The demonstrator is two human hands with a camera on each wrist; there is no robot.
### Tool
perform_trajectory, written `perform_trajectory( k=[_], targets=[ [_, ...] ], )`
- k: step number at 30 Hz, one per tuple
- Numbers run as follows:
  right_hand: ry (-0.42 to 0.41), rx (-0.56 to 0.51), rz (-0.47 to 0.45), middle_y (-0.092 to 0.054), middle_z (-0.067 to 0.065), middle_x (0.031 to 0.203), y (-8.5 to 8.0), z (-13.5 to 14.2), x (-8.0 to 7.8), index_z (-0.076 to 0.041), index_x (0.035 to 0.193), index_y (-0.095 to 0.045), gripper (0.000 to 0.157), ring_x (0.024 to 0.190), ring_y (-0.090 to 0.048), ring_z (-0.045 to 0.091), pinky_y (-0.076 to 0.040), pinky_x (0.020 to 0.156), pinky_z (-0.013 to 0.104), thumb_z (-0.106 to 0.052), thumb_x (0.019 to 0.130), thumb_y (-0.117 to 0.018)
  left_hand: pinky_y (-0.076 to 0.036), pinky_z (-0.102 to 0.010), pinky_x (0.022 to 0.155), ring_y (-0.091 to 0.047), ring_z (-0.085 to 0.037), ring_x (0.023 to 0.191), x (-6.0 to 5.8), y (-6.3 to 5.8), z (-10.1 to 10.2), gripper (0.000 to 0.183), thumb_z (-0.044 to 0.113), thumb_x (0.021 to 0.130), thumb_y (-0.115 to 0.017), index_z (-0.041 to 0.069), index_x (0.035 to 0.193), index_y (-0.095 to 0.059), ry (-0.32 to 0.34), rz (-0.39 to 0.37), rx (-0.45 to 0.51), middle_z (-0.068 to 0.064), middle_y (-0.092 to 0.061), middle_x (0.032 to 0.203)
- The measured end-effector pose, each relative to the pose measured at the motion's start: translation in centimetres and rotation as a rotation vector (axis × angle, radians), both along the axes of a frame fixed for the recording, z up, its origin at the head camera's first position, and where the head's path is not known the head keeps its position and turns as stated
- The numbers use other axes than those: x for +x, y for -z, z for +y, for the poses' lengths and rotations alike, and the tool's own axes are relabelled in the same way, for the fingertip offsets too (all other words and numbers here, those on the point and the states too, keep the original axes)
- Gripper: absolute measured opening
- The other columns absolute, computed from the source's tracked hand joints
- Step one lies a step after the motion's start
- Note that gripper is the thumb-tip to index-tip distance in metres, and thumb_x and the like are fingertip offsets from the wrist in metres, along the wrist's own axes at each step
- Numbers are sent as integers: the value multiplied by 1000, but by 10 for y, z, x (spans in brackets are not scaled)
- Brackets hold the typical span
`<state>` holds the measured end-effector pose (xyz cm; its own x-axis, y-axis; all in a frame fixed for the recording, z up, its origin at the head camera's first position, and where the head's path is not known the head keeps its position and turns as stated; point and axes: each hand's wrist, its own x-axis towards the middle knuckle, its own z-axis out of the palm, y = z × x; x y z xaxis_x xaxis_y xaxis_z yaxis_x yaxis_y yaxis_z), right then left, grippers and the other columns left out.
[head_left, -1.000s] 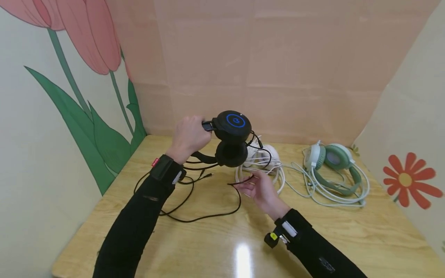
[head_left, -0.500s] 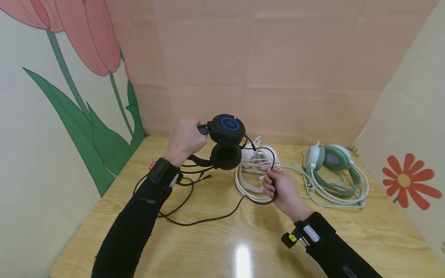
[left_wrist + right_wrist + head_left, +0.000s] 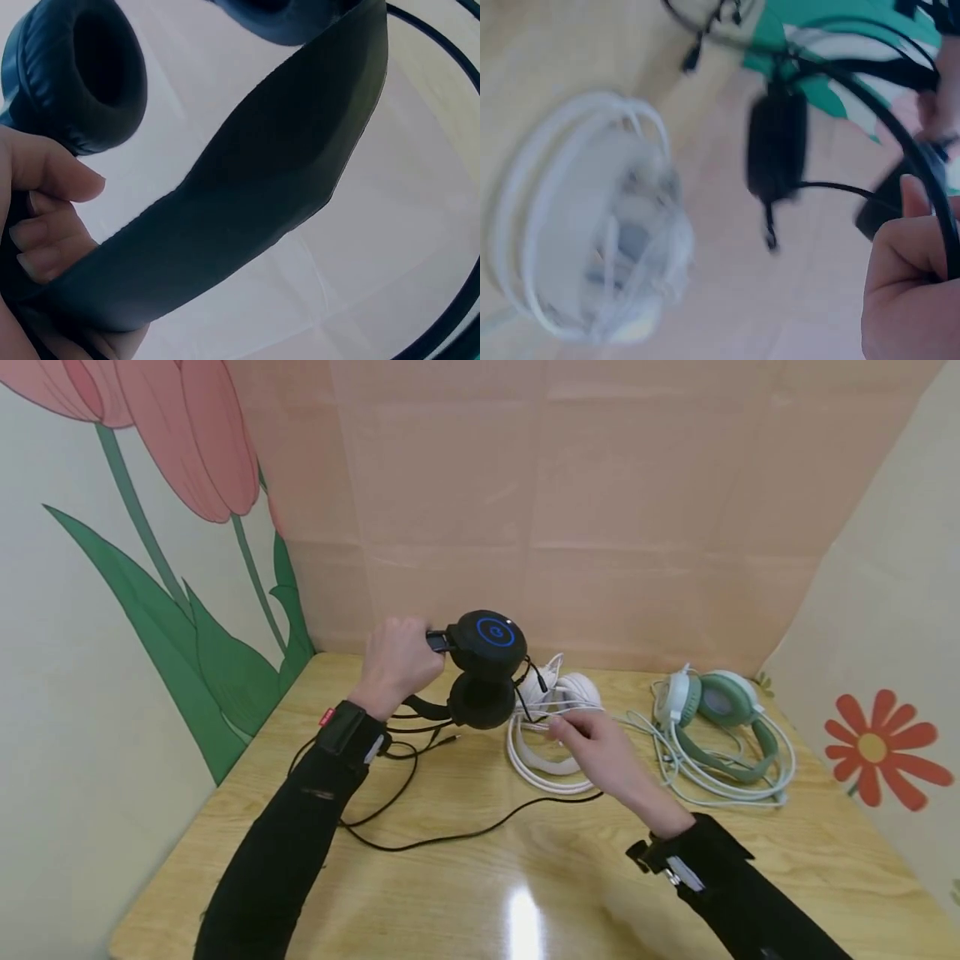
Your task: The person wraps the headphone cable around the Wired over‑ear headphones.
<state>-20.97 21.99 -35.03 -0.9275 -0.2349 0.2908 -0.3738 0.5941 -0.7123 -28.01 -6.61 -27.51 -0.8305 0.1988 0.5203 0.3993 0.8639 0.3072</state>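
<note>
A pair of black headphones (image 3: 483,643) with a blue ring on the ear cup hangs above the table in the head view. My left hand (image 3: 401,664) grips it by the headband (image 3: 247,180), fingers curled round the band in the left wrist view. To the right of the ear cups, my right hand (image 3: 600,747) pinches the thin black cable (image 3: 870,105); its fingers are partly hidden in the head view. More black cable (image 3: 480,835) lies loosely across the table, with a plug end near the left forearm. A blurred black block (image 3: 778,146) hangs on the cord in the right wrist view.
White headphones (image 3: 577,692) with a coiled white cable sit just behind my right hand. Farther right lie green and white headphones (image 3: 727,697) with their cable looped round them. The wooden table (image 3: 420,902) meets a pink backdrop (image 3: 600,527) behind.
My right hand has moved right with the black cable, then a little up and left over the white coil. The headphones in my left hand have shifted slightly left and down.
</note>
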Motion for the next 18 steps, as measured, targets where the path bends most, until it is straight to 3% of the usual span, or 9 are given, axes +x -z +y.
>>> perform_trajectory(
  k=[5, 9, 13, 18],
  targets=[
    [31, 35, 24, -55, 3, 75, -26, 25, -2, -5, 92, -67, 28, 63, -47, 16, -37, 59, 32, -29, 103, -58, -27, -30, 50, -38, -19, 52, -2, 5, -5, 24, 9, 81, -58, 11, 62, -44, 28, 8, -16, 1, -37, 59],
    [123, 58, 48, -49, 3, 67, -39, 57, -10, -6, 89, -68, 33, 54, -41, 15, -35, 53, 34, -34, 103, -57, -28, -30, 52, -40, -20, 53, -3, 6, -9, 24, 10, 82, -59, 11, 62, -45, 43, 12, -21, 1, -37, 60],
    [210, 62, 17, -43, -1, 64, -43, 92, -18, -6, 81, -61, 39, 51, -40, 15, -34, 49, 35, -38, 102, -57, -28, -31, 52, -40, -20, 53, -4, 5, -14, 24, 9, 82, -59, 11, 62, -44, 42, 19, -38, 0, -37, 61],
    [259, 120, -21, -33, -3, 62, -37, 130, -26, -6, 75, -46, 41, 52, -35, 15, -27, 49, 35, -37, 100, -59, -30, -31, 52, -42, -21, 54, -5, 4, -20, 23, 9, 82, -59, 12, 64, -45, 36, 25, -54, 0, -39, 61]
  ],
)
